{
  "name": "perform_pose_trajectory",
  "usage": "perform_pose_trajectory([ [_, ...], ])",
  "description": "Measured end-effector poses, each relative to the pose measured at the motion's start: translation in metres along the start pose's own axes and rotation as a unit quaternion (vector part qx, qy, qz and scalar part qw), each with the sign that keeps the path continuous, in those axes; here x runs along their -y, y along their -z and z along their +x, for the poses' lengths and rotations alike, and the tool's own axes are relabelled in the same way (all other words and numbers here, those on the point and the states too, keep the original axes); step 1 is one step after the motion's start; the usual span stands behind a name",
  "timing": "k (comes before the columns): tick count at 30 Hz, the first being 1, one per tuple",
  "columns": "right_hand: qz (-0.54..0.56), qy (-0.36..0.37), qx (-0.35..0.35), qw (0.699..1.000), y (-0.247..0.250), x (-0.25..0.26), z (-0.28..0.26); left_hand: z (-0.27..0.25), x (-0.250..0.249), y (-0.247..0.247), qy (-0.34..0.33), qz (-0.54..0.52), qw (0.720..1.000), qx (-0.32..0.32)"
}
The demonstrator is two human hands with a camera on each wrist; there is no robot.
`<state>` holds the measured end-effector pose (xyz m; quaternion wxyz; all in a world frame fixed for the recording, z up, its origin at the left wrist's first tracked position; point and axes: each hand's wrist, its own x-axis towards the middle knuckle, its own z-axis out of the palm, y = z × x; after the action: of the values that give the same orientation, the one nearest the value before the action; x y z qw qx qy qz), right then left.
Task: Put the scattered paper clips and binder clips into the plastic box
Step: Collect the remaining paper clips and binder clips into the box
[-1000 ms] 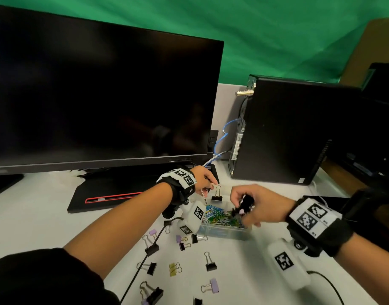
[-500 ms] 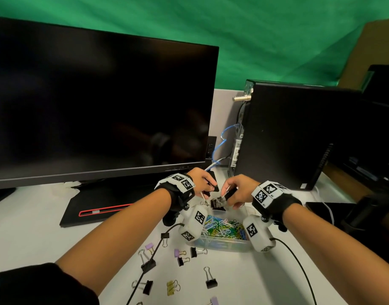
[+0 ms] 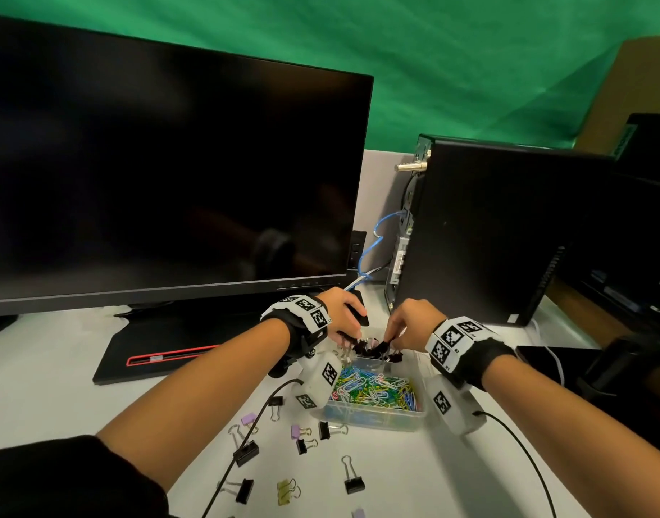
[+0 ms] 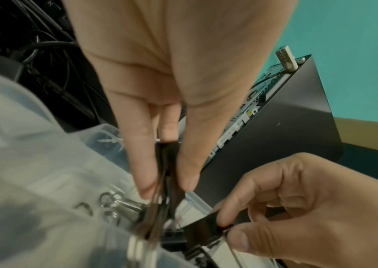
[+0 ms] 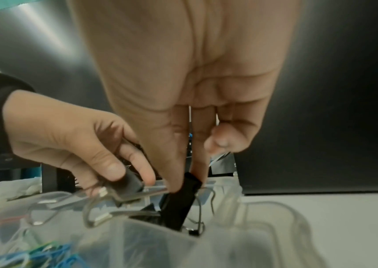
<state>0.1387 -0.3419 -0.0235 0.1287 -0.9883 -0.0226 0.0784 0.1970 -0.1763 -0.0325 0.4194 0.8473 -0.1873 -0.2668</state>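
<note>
A dark monitor (image 3: 164,181) fills the upper left of the head view and a black computer tower (image 3: 481,233) stands at the right, both on the white counter (image 3: 51,375) where I am clearing up clips. Low in the centre sits the clear plastic box (image 3: 377,415), its near compartment heaped with coloured paper clips (image 3: 373,386), placed close in front of me so either arm reaches it. Both my hands meet over its far compartment: my left hand (image 3: 341,312) pinches a black binder clip (image 4: 168,174) between thumb and fingers (image 4: 144,163), wire handles pointing down toward the box, while my right hand (image 3: 410,319) pinches another black binder clip (image 5: 182,201) by its top, body already dipping below the rim. Holding each by its upper end lets the clip hang and, I judge, drop cleanly among the black clips already gathered there. Still loose on the counter at the lower centre of the frame are more binder clips, black (image 3: 352,480), purple (image 3: 296,431) and yellow (image 3: 285,489) among them, lying near a thin black cable (image 3: 246,443) running from my left wrist, so the job looks only partly done.
</note>
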Motion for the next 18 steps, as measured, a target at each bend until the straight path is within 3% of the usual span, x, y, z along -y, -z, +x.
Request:
perform_pose_trajectory([
  [3, 0.018, 0.005, -0.021, 1.0, 0.004, -0.005, 0.001, -0.002, -0.005, 0.002, -0.004, -0.028, 0.999, 0.026],
  [9, 0.019, -0.025, -0.069, 0.997, 0.003, -0.011, -0.002, -0.002, -0.002, 0.005, -0.033, 0.082, 0.996, -0.034],
  [14, 0.006, 0.014, 0.005, 1.0, -0.007, -0.007, -0.009, -0.005, 0.004, 0.005, -0.041, 0.16, 0.986, 0.01],
  [18, -0.046, 0.004, 0.035, 0.998, -0.013, -0.005, -0.01, -0.011, 0.002, 0.0, -0.056, 0.266, 0.961, 0.045],
])
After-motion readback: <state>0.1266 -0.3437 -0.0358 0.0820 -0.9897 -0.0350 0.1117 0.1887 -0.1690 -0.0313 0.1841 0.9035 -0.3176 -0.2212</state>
